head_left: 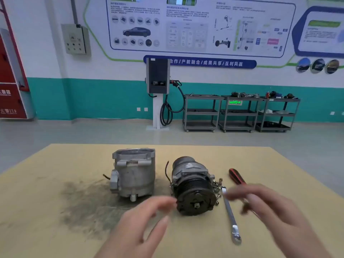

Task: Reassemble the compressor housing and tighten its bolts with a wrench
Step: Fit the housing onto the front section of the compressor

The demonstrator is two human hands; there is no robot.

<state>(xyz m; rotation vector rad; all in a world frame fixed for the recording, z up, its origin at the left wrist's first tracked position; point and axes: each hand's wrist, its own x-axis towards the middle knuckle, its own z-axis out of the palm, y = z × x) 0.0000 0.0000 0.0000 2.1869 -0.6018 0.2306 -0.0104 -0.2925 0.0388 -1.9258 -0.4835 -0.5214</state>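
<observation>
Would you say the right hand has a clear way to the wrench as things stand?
Probably yes. The right hand hovers open just above the wrench, which lies flat with nothing on it; only the bolts crowd its far end.

Automotive training workshop: wall posters, charging station, parts carts.

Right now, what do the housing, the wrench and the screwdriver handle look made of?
Housing: looks like cast aluminium, given the dull pale grey, rough unpainted surface and moulded lugs.
Wrench: likely chromed steel, bright and mirror-like with sharp highlights along the shaft.
Screwdriver handle: seems plastic or rubber, with glossy red and black stripes; the shaft is hidden behind the blurred right hand.
</observation>
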